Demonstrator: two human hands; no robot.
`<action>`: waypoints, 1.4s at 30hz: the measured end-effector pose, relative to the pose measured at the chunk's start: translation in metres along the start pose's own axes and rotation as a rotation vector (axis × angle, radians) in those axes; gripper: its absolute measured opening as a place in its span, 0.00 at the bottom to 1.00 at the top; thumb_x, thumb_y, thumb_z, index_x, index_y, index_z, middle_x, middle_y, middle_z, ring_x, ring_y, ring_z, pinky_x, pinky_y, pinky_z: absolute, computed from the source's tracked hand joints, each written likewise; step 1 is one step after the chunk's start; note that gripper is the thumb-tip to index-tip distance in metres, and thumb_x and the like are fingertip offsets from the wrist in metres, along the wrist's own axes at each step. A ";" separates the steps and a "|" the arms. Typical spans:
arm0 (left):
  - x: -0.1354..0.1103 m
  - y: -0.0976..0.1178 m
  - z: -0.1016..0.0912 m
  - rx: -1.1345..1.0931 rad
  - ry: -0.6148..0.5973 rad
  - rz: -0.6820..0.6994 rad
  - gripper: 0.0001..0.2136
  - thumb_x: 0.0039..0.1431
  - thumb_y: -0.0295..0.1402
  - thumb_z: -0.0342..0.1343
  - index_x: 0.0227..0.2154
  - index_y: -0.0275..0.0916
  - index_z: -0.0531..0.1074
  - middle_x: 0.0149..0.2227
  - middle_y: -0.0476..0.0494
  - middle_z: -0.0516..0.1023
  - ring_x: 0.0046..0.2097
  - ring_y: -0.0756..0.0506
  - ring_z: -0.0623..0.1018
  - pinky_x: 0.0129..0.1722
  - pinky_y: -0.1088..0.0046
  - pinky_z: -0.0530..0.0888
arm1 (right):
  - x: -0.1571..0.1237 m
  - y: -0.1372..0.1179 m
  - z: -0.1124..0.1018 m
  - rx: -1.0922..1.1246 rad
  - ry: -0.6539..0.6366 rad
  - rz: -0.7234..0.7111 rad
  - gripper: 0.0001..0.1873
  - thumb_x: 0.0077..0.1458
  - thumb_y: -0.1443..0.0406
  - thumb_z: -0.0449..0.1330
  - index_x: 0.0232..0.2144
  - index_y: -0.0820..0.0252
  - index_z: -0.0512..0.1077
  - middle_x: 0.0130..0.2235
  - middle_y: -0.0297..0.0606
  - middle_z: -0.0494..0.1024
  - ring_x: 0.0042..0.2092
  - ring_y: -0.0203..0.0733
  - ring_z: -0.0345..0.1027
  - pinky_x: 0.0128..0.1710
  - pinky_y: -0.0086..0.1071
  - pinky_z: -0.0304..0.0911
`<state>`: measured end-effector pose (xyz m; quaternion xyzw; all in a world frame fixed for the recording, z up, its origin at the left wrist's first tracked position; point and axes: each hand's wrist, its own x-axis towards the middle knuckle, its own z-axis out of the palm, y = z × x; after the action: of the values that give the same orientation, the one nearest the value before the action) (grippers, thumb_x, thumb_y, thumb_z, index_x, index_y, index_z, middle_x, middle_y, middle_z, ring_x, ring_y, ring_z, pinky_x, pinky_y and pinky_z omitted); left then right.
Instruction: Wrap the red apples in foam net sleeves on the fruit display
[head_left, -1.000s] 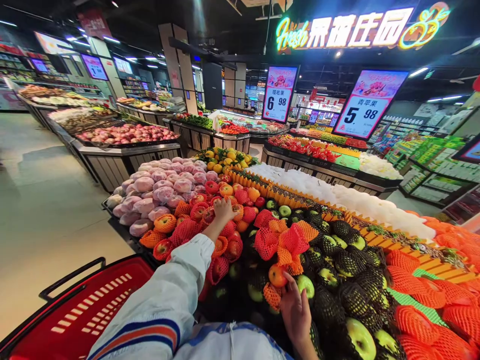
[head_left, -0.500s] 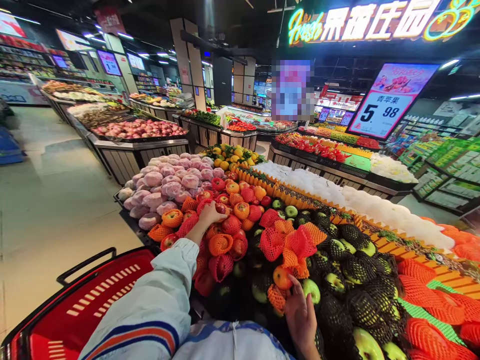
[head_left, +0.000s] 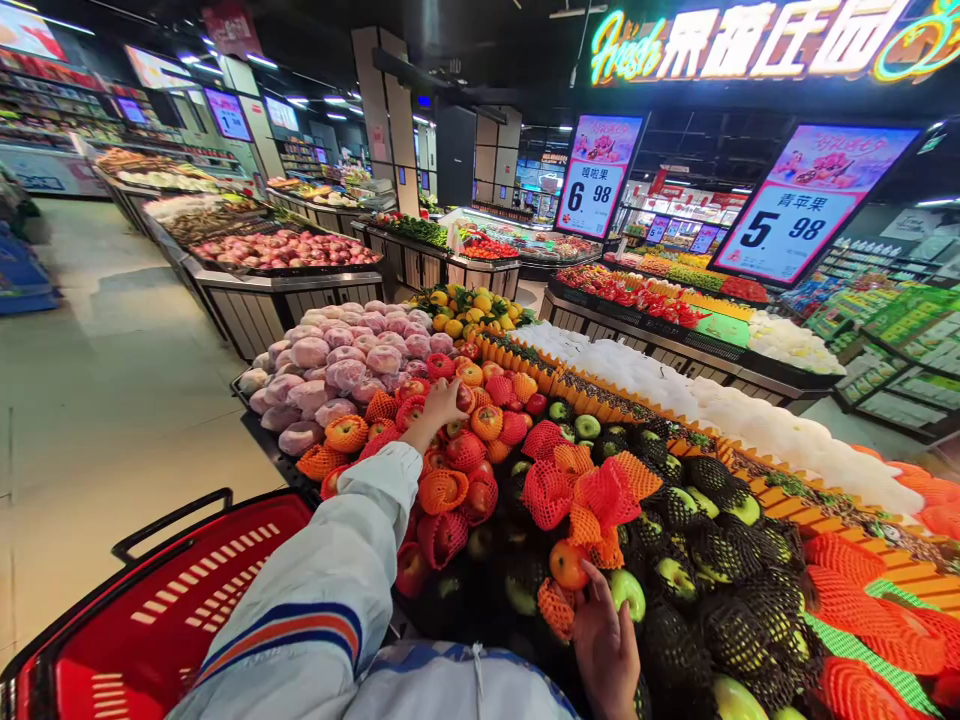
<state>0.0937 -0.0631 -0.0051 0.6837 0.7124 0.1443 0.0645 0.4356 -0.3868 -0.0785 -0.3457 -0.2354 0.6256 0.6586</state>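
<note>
My left hand (head_left: 442, 404), at the end of a pale sleeve, reaches into the pile of red apples in foam nets. Its fingers close around a red apple (head_left: 465, 398). Low in the view my right hand (head_left: 606, 640) has its fingers curled against a bare orange-red apple (head_left: 568, 565), with the thumb standing apart. An orange foam net (head_left: 556, 606) hangs just below that apple, by the fingers. Beside the thumb sits a green apple (head_left: 627, 593). Loose pink and orange foam nets (head_left: 546, 493) lie in a heap above the right hand.
A red shopping basket (head_left: 187, 590) with a black handle stands at my lower left. Wrapped pink fruit (head_left: 307, 395) fills the stand's left end; green apples in black nets (head_left: 682, 575) spread to the right. White-wrapped fruit (head_left: 645, 375) lies behind an orange divider. Price screens (head_left: 814, 205) hang above.
The left hand has moved slightly farther into the red apples, up and to the right. My right hand keeps its place by the orange-red apple. The view has shifted a little.
</note>
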 end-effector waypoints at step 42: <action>-0.058 -0.053 -0.009 -0.019 -0.086 -0.045 0.50 0.57 0.45 0.63 0.73 0.30 0.41 0.72 0.21 0.55 0.74 0.31 0.56 0.70 0.59 0.55 | 0.002 0.012 -0.007 -0.139 0.133 -0.086 0.24 0.40 0.62 0.79 0.41 0.46 0.78 0.44 0.30 0.81 0.47 0.44 0.77 0.52 0.41 0.74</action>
<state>0.0438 -0.1230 -0.0184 0.6726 0.7227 0.1201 0.1047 0.4333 -0.3863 -0.0923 -0.4207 -0.2486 0.5546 0.6735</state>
